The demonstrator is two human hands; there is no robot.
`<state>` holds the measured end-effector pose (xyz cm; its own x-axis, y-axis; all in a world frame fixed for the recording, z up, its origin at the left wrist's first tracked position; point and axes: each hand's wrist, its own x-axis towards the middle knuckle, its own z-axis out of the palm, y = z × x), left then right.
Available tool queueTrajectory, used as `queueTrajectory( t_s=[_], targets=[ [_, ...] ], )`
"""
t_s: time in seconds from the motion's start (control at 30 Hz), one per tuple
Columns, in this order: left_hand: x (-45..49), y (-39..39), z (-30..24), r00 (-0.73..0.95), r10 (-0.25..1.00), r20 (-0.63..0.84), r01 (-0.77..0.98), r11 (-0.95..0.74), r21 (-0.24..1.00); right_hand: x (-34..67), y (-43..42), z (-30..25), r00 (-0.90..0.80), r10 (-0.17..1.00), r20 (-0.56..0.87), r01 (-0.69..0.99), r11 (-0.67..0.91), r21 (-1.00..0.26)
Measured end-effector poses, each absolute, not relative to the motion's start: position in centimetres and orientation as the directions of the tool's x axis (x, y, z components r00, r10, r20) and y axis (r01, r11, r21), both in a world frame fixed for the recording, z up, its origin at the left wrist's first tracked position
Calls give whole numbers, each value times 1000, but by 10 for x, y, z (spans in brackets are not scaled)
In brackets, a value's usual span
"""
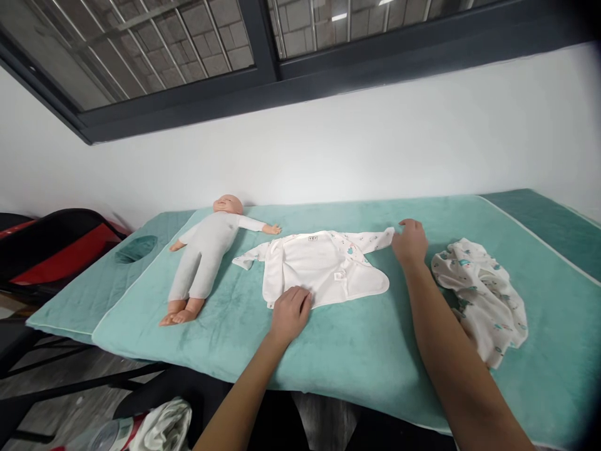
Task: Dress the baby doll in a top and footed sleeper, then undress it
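Note:
A white baby shirt [323,266] with a small print on its sleeves lies spread open on the green bed cover, its inside facing up. My left hand [292,311] rests on the shirt's lower edge, fingers lying over the cloth. At the cuff of the right-hand sleeve, my right hand [411,241] has its fingers closed on the fabric; the fingertips are partly hidden. To the left lies a baby doll [209,247] on its back in a pale grey bodysuit, one arm stretched toward the shirt.
Beside my right forearm lies a crumpled printed baby garment [488,300]. The green-covered bed [357,357] stands against a white wall below a barred window. A black and red chair-like item [70,250] is at the far left; bundled cloth [162,426] sits low at the front left.

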<state>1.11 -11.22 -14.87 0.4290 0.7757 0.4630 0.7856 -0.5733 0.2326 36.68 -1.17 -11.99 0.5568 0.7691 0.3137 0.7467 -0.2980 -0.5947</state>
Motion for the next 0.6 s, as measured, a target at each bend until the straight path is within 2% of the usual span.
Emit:
queueTrajectory(
  t_s=[0.07,0.17,0.3,0.4,0.5,0.6],
  targets=[
    [11,-113,-149,426,778,461,787,-571,236,361,-15,-119,498,750,435,831,-269,-487],
    [12,-113,-148,412,783,467,790,-562,245,340,-17,-115,347,769,536,890,-91,-446],
    [7,-110,-150,300,783,545,826,-499,261,294,-18,-113,29,822,569,853,276,-442],
    [-1,-106,-152,93,775,625,882,-355,309,265,-23,-118,-222,825,520,780,470,-412],
    [-7,-105,-156,-108,758,643,915,-176,362,253,-26,-129,-317,865,388,812,459,-361],
    [-8,-109,-159,-159,765,625,927,-102,362,254,-25,-141,-310,915,258,861,385,-333]
  ],
)
